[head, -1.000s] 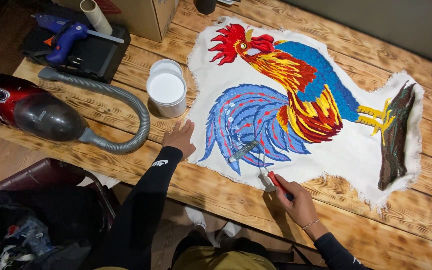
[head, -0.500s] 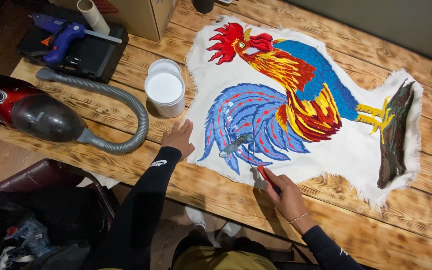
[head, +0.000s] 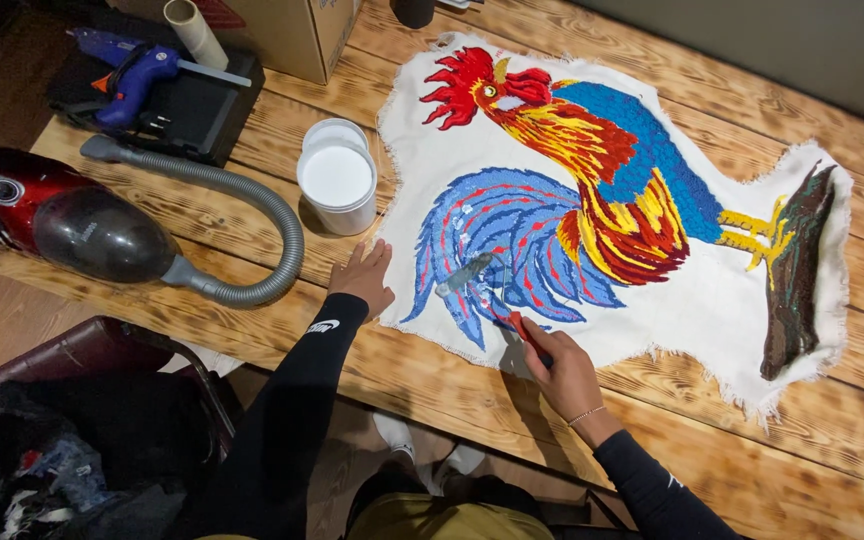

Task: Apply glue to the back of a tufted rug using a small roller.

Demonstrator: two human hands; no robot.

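A single head-worn camera looks steeply down from above at the wooden table point(head: 652, 470), at arm's length.

A red and grey handheld vacuum point(head: 62, 225) lies at the left of the wooden table point(head: 652, 440), its grey hose point(head: 252, 215) curving past a white tub point(head: 337, 188). Behind it, a blue glue gun point(head: 137, 72) rests on a black tray point(head: 197, 110) beside a cardboard box point(head: 297, 35).

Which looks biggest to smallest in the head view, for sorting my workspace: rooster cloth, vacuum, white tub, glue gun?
1. rooster cloth
2. vacuum
3. white tub and glue gun: look alike, not ranked.
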